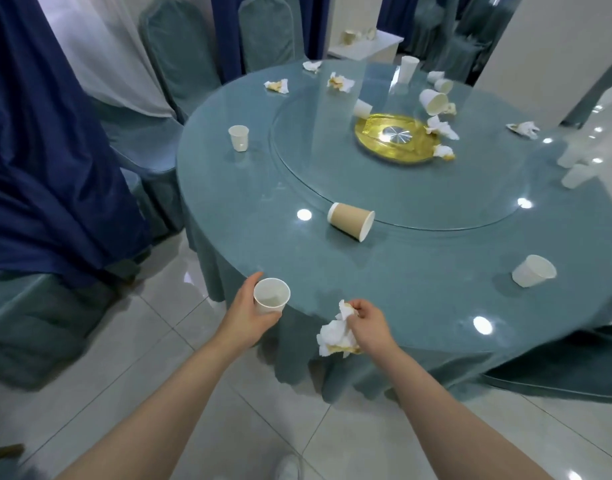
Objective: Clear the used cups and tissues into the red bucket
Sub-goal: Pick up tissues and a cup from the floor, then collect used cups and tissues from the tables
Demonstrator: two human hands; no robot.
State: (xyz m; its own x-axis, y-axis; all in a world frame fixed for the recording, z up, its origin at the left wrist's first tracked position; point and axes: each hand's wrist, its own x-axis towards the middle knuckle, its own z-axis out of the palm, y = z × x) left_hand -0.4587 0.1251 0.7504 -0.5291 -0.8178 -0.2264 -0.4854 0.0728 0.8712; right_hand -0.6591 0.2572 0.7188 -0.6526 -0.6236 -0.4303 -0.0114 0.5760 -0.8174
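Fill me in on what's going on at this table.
A person is clearing a round table. The left hand holds a white paper cup; the right hand grips crumpled tissues. A brown cup lies tipped over, and more white cups and tissues are scattered across the table. No red bucket is in view.
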